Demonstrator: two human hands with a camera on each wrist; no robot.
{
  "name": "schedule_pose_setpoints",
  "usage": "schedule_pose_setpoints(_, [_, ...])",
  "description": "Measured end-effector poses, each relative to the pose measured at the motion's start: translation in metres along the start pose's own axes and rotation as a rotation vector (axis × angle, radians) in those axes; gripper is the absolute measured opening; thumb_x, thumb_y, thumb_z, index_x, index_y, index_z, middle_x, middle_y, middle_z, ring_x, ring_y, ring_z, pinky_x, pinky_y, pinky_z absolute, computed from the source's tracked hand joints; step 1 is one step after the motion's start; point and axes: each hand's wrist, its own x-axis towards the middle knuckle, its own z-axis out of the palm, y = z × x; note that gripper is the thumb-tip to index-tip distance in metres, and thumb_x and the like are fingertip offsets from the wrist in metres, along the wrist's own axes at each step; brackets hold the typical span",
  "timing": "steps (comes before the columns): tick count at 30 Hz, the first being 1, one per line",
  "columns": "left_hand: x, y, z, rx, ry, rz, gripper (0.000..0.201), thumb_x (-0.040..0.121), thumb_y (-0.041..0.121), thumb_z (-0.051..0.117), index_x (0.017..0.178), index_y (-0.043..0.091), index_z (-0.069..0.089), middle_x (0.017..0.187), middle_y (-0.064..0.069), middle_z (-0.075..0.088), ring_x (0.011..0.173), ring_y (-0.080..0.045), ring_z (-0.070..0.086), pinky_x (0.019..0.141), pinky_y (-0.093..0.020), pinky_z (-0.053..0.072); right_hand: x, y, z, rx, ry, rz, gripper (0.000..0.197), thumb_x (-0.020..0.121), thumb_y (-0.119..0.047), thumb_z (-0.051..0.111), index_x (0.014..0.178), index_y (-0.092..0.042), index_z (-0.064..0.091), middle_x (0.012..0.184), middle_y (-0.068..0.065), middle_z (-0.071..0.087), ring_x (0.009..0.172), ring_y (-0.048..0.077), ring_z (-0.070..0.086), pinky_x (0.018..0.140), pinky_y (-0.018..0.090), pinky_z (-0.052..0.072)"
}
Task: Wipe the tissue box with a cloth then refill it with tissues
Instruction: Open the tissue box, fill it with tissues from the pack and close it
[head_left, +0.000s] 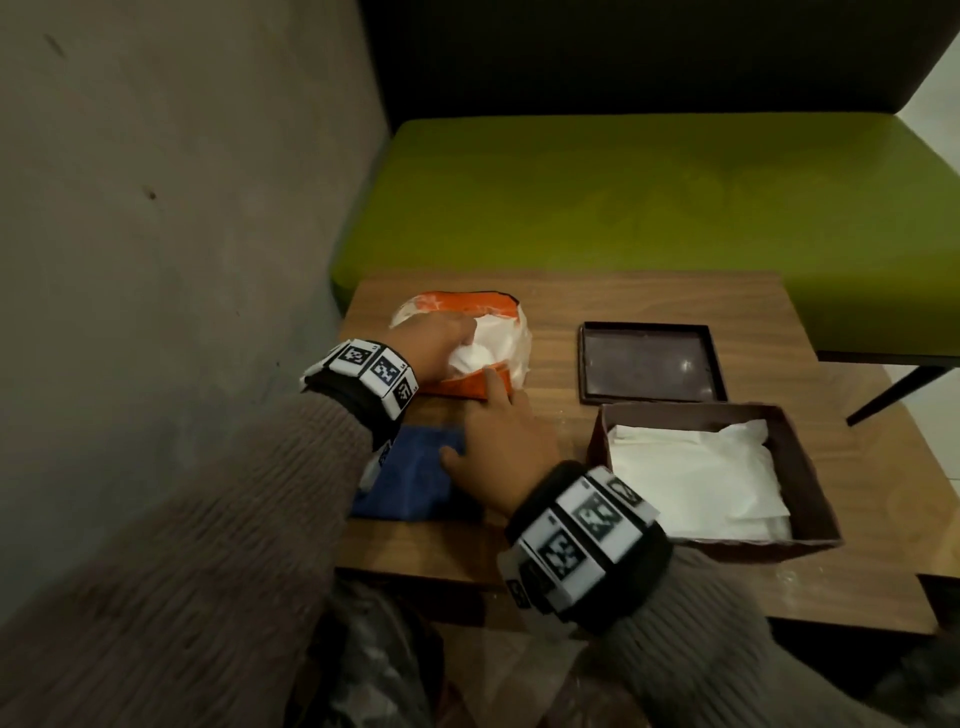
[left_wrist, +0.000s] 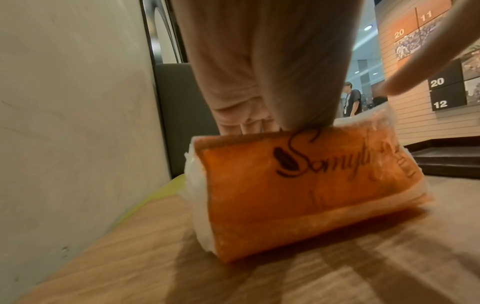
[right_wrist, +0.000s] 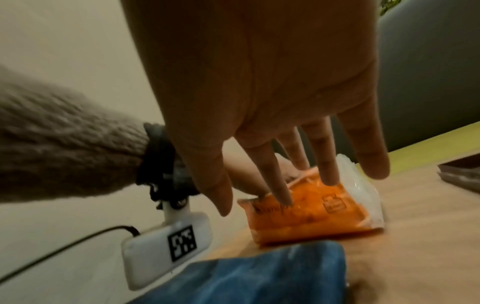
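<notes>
An orange plastic tissue pack (head_left: 452, 306) lies at the table's far left, its top torn open over white tissues (head_left: 493, 338). My left hand (head_left: 441, 338) reaches into the opening, fingers curled round the tissues; in the left wrist view the fingers (left_wrist: 249, 123) hook down behind the pack (left_wrist: 298, 195). My right hand (head_left: 498, 431) presses straight fingers on the pack's near edge (right_wrist: 311, 218). The brown tissue box (head_left: 597, 439) stands open at the right with white tissues (head_left: 691, 478) inside. Its lid (head_left: 652, 364) lies behind it. A blue cloth (head_left: 415, 473) lies under my wrists.
The small wooden table (head_left: 649, 296) stands against a grey wall (head_left: 182, 208) on the left. A green bench seat (head_left: 623, 197) runs along the table's far side. A second tabletop adjoins at the right.
</notes>
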Motion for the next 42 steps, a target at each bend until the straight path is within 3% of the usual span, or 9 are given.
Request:
schedule_pose_setpoints(3, [0.0, -0.002, -0.001, -0.003, 0.02, 0.0, 0.036, 0.079, 0.018, 0.069, 0.11, 0.009, 0.054, 0.116, -0.01, 0.06, 0.103, -0.027, 0.055, 0.083, -0.036, 0.045, 0.019, -0.001, 0.009, -0.017, -0.042, -0.014, 0.041, 0.092, -0.038, 0.052, 0.124, -0.012, 0.055, 0.161, 0.009, 0.001, 0.137, 0.033, 0.027, 0.101, 0.043, 0.037])
schedule_pose_setpoints(8, [-0.004, 0.001, -0.001, 0.0, 0.013, 0.035, 0.045, 0.075, 0.018, 0.074, 0.113, 0.007, 0.052, 0.123, -0.01, 0.054, 0.108, -0.026, 0.052, 0.083, -0.032, 0.04, 0.029, 0.007, 0.013, 0.002, -0.024, -0.003, 0.041, 0.09, -0.035, 0.055, 0.119, -0.006, 0.057, 0.138, 0.013, 0.034, 0.126, 0.032, 0.038, 0.098, 0.042, 0.04])
schedule_pose_setpoints(14, [-0.002, 0.012, -0.005, 0.035, 0.039, 0.003, 0.033, 0.076, 0.013, 0.071, 0.105, 0.007, 0.055, 0.112, -0.011, 0.059, 0.1, -0.028, 0.056, 0.072, -0.031, 0.038, 0.027, 0.012, 0.01, 0.038, -0.039, 0.002, 0.042, 0.091, -0.034, 0.055, 0.121, -0.005, 0.056, 0.134, 0.012, 0.035, 0.125, 0.03, 0.04, 0.097, 0.042, 0.04])
schedule_pose_setpoints(18, [-0.004, 0.009, -0.011, -0.022, -0.021, -0.059, 0.005, 0.077, 0.004, 0.061, 0.08, 0.009, 0.06, 0.083, -0.012, 0.062, 0.086, -0.031, 0.059, 0.065, -0.032, 0.038, 0.026, 0.015, 0.007, 0.045, -0.052, -0.001, 0.04, 0.092, -0.034, 0.055, 0.119, -0.005, 0.057, 0.134, 0.012, 0.035, 0.123, 0.03, 0.041, 0.097, 0.043, 0.042])
schedule_pose_setpoints(21, [-0.004, 0.011, -0.012, -0.014, -0.031, -0.084, 0.028, 0.078, 0.003, 0.056, 0.056, 0.015, 0.044, 0.064, -0.003, 0.047, 0.078, -0.031, 0.057, 0.06, -0.03, 0.032, 0.025, 0.015, 0.007, 0.037, -0.062, -0.001, 0.041, 0.092, -0.035, 0.055, 0.121, -0.006, 0.056, 0.135, 0.012, 0.034, 0.123, 0.03, 0.041, 0.097, 0.043, 0.042])
schedule_pose_setpoints(27, [-0.007, 0.013, -0.019, -0.044, -0.016, -0.095, 0.02, 0.078, 0.006, 0.059, 0.06, 0.01, 0.057, 0.062, -0.011, 0.057, 0.076, -0.033, 0.059, 0.058, -0.027, 0.029, 0.025, 0.016, 0.005, 0.044, -0.058, 0.009, 0.044, 0.092, -0.036, 0.055, 0.123, -0.006, 0.054, 0.137, 0.012, 0.033, 0.124, 0.031, 0.04, 0.095, 0.043, 0.042])
schedule_pose_setpoints(32, [-0.015, 0.009, -0.027, -0.203, 0.096, -0.095, 0.017, 0.083, 0.009, 0.063, 0.096, 0.003, 0.073, 0.088, -0.017, 0.071, 0.072, -0.021, 0.054, 0.049, -0.013, 0.033, 0.026, 0.017, 0.006, 0.062, -0.038, 0.013, 0.045, 0.091, -0.035, 0.056, 0.125, -0.006, 0.052, 0.138, 0.011, 0.033, 0.125, 0.03, 0.039, 0.094, 0.041, 0.041])
schedule_pose_setpoints(38, [-0.014, 0.004, -0.024, -0.335, 0.123, -0.106, 0.017, 0.078, 0.007, 0.069, 0.094, 0.003, 0.074, 0.088, -0.017, 0.073, 0.053, -0.002, 0.042, 0.049, -0.007, 0.035, 0.027, 0.013, 0.007, 0.042, 0.049, -0.045, 0.044, 0.089, -0.035, 0.057, 0.123, -0.007, 0.054, 0.149, 0.01, 0.023, 0.129, 0.031, 0.035, 0.095, 0.042, 0.041])
schedule_pose_setpoints(42, [-0.013, 0.001, -0.023, -0.371, 0.114, -0.139, 0.02, 0.078, 0.008, 0.071, 0.097, 0.005, 0.073, 0.083, -0.008, 0.071, 0.055, -0.001, 0.043, 0.047, -0.007, 0.033, 0.031, 0.011, 0.007, -0.037, -0.075, -0.009, 0.049, 0.089, -0.04, 0.057, 0.129, -0.011, 0.052, 0.149, 0.009, 0.024, 0.132, 0.033, 0.032, 0.101, 0.046, 0.037])
